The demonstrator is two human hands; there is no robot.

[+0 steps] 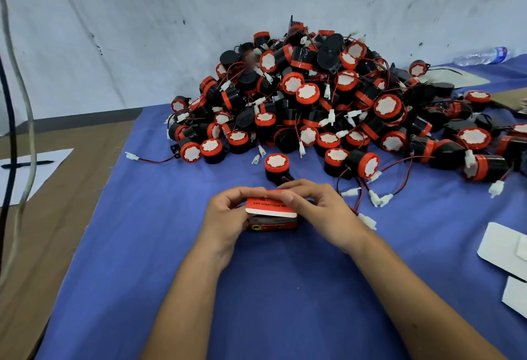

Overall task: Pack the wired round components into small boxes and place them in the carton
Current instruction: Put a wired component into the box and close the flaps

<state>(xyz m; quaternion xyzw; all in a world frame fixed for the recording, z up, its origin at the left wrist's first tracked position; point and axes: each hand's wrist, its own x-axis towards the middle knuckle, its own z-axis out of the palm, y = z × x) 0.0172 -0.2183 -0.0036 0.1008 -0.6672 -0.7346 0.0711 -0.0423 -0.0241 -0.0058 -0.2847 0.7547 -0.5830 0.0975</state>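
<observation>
Big pile of round parts (328, 94), black bodies with red caps and white centres, sits on the far side of the blue cloth (159, 245), spreading out to the right. Thin red and black wires with white plugs (379, 198) trail off it toward you. One loose part (276, 167) stands upright just beyond your fingers, apart from the pile. Far right, a clear plastic bottle (482, 55) lies on its side. Near right, white flat sheets (503, 245) lie on the cloth's edge. Left, a sheet of white paper (25, 174) with a black pen (27, 164) on it lies on brown cardboard (57, 217); two cables (24, 103) hang down in front of it.

Your left hand (225, 217) grips the left end of a small red box (271, 215), fingers curled round it. Your right hand (319, 207) grasps the right end, fingers bent over the top flap, pressing it down. The flap is partly folded, its white edge showing. The box is held low at the centre of the cloth, near you.

Box front carries print and a small dark animal logo; the lettering is too blurred to read.
</observation>
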